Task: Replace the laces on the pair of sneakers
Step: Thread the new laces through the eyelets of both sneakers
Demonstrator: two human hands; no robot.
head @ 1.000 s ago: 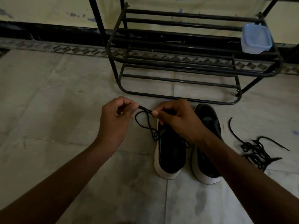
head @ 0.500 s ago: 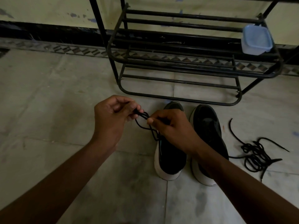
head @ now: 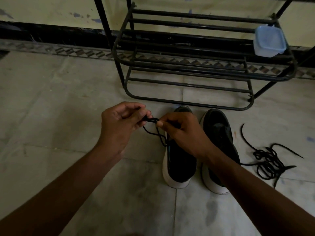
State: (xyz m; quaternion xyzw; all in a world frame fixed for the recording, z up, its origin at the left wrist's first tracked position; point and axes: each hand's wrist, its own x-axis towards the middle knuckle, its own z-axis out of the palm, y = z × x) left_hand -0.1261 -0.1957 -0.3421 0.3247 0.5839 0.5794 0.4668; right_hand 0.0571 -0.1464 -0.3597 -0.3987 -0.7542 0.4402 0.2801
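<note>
Two black sneakers with white soles stand side by side on the floor, toes pointing away from me: the left sneaker [head: 179, 164] and the right sneaker [head: 219, 133]. A black lace [head: 156, 133] runs up from the left sneaker's eyelets. My left hand [head: 119, 126] pinches the lace's end to the left of the shoe. My right hand [head: 182, 132] pinches the same lace just beside it, above the left sneaker, hiding its front eyelets. A second black lace [head: 269, 160] lies in a loose tangle on the floor right of the shoes.
A black metal shoe rack [head: 187, 68] stands against the wall just beyond the sneakers' toes. A pale blue plastic container [head: 269, 41] sits on its right end. Grey floor tiles [head: 51, 108] stretch to the left.
My hands have come closer together, so the lace stretch between them is now very short. Both hands have shifted slightly left, uncovering more of the right sneaker.
</note>
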